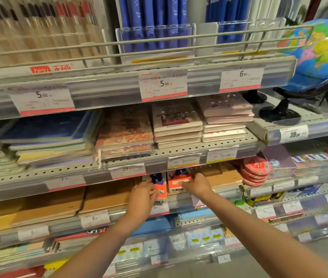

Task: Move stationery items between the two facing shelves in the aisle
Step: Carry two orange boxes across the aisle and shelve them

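Both arms reached forward to the third shelf (106,214) down, where two small orange-and-white boxes stood side by side at the shelf's front edge. The left hand (142,197) had its fingers curled against the left orange box (161,189), grasping it by its near face, while the right hand (198,185) lay on the right orange box (177,184) with its fingers wrapped over the box's right end; how firmly either held could not be told through the blur. Dark blue shapes showed on top of both boxes, too blurred to name. To the left of the boxes lay flat stacks of brown kraft notebooks (48,205), and more brown notebooks (222,175) sat just to the right of the right hand. Beyond those, a pile of round red tins (254,171) rested on the neighbouring shelf unit. The shelf above carried stacks of patterned notebooks (124,133) and pale pink ones (224,115), with white price tags (163,85) along the rails. A blue globe (317,57) on a black stand stood at the upper right.
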